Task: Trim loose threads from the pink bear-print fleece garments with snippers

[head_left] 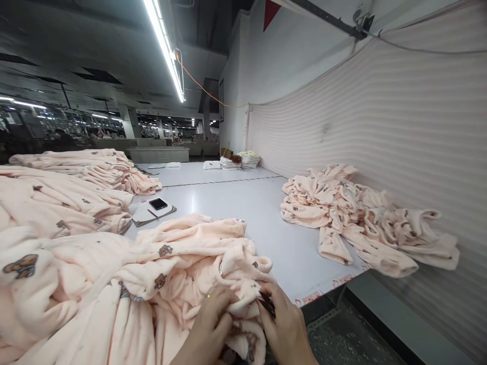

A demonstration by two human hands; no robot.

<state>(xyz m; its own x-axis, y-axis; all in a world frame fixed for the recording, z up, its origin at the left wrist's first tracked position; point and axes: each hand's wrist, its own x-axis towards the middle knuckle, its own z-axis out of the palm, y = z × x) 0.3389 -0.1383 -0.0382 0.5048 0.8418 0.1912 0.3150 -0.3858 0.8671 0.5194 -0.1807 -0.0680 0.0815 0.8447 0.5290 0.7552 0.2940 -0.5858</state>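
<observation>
A pale pink fleece garment (213, 253) with small bear prints lies heaped at the near edge of the table. My left hand (215, 319) is closed on a fold of it, fingers bent into the cloth, with a small yellow spot near a knuckle. Close beside it, my right hand (283, 324) is wrapped round small dark thread snips (267, 304), their tip against the fabric. Part of the snips is hidden by the fingers. Below both hands a cuff-like end of the cloth hangs at the bottom of the view.
More pink fleece garments (57, 197) are piled at left, and another heap (338, 208) lies at right by the striped cloth curtain (380, 111). A phone (158, 204) rests on a notepad (142, 213). Folded white stacks (230, 162) stand at the table's (266, 203) far end.
</observation>
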